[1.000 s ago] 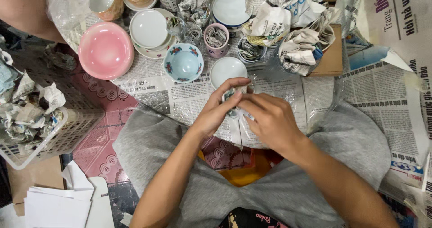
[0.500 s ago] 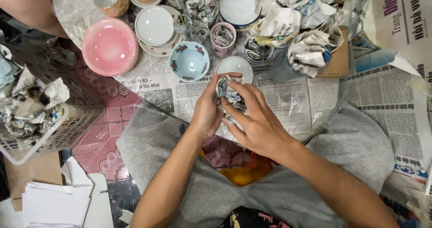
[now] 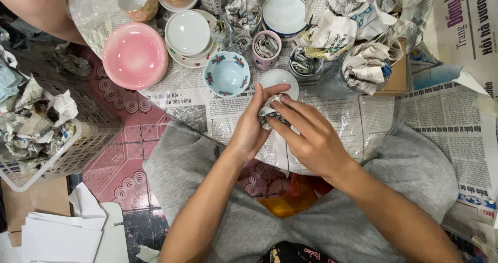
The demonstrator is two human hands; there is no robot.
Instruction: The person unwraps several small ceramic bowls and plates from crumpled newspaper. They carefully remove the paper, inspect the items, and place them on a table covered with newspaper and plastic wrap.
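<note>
1. Both hands meet over the lap: the left hand (image 3: 252,129) cups a small object half wrapped in crumpled grey newsprint (image 3: 270,116), and the right hand (image 3: 309,136) presses the paper against it, fingers closed on the bundle.
2. Judging by the scene, wrapping is partway done – several newspaper-stuffed cups (image 3: 266,47) and crumpled paper bundles (image 3: 363,66) sit at the far side.
3. Still bare are a glossy pink ceramic bowl (image 3: 134,55), a pale blue floral bowl with a scalloped rim (image 3: 226,73) and stacked white saucers (image 3: 189,33).
4. Flat printed newspaper sheets (image 3: 441,133) cover the floor – thin, matte, creased.
5. A white plastic lattice basket (image 3: 78,154) holds wadded paper.
</note>
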